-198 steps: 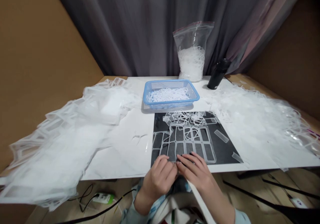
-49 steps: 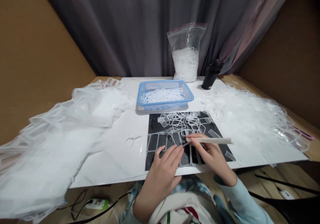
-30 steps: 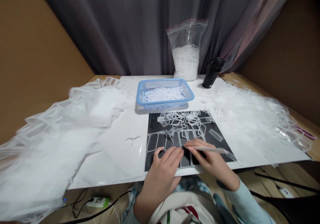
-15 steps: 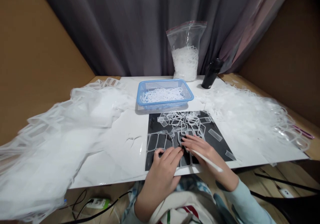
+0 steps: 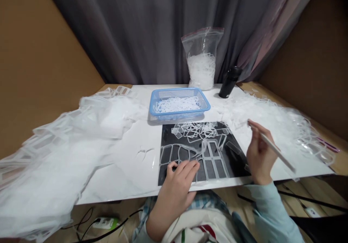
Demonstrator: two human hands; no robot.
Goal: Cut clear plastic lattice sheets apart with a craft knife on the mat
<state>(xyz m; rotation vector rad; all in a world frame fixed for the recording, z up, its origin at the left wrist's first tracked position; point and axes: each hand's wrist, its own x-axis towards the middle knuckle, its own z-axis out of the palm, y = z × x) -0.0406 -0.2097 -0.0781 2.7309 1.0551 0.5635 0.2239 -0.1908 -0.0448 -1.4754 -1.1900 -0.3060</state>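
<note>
My left hand [image 5: 178, 179] lies palm down at the near edge of the black mat [image 5: 233, 167]. Its fingers are stretched out and press on a translucent plastic sheet of joined frames [image 5: 210, 159]. Off the mat's right side, my right hand [image 5: 261, 156] is raised, closed around a white pen-shaped tool [image 5: 278, 152] with a dark tip. A loose pile of thin white rectangular frames [image 5: 202, 130] covers the mat's far part. One small frame [image 5: 222, 141] stands tilted at the right of the sheet.
Behind the mat sits a blue basket [image 5: 179, 114] holding white frames. A zip bag [image 5: 201, 69] of frames and a black bottle [image 5: 230, 83] stand farther back. Heaps of translucent sheets [image 5: 67, 145] on the left and plastic scraps [image 5: 282, 130] on the right flank the white tabletop [image 5: 130, 174].
My right hand has lifted off the sheet and moved right with the pen-shaped tool, uncovering the sheet's right part. My left hand stays in place.
</note>
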